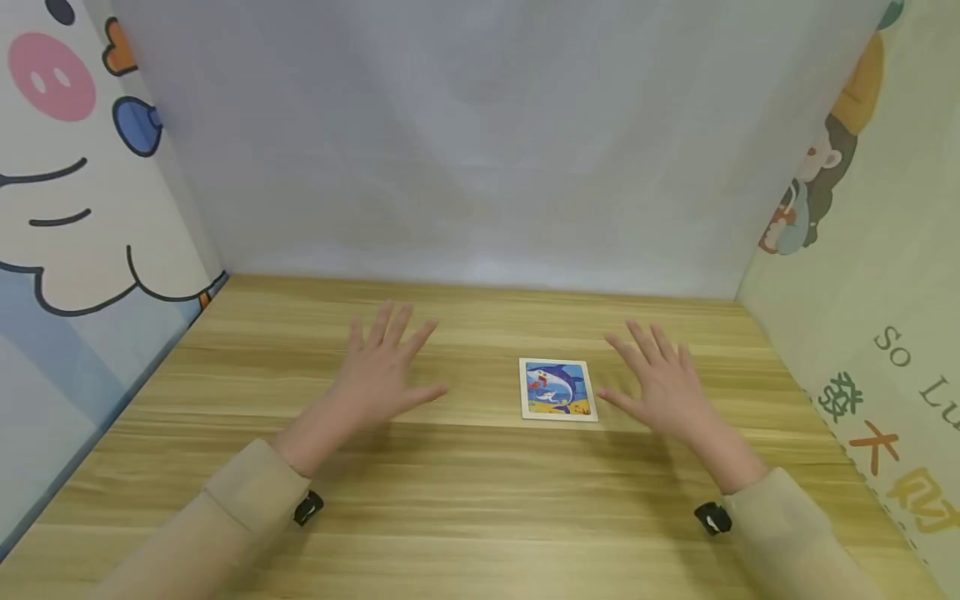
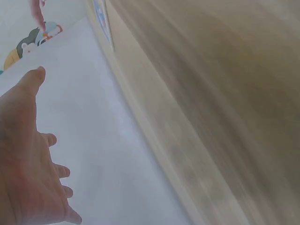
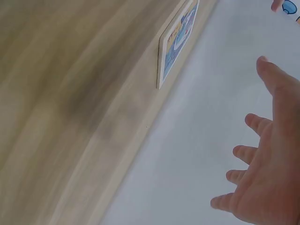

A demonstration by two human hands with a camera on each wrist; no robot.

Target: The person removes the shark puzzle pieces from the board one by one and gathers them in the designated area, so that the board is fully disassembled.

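A small square picture board (image 1: pixel 558 390) with a white border lies flat on the wooden table; its picture shows a blue shark or dolphin-like animal over a sandy sea floor. To its left my left hand (image 1: pixel 375 375) hovers over the table, fingers spread, holding nothing. On the other side my right hand (image 1: pixel 667 387) is spread too, its thumb tip close to the board's right edge in the head view. In the right wrist view the picture board (image 3: pixel 177 42) stands apart from the right hand (image 3: pixel 269 159). The left wrist view shows only a sliver of it, beyond the left hand (image 2: pixel 28 154).
The wood-grain table (image 1: pixel 450 517) fills the lower view. A pale grey curtain-like backdrop (image 1: pixel 480 150) rises behind its far edge. Printed cartoon panels flank it, a pig-nosed figure (image 1: pixel 52 79) at left and a lettered panel (image 1: pixel 885 333) at right. A small black device (image 1: pixel 712 518) sits at each cuff.
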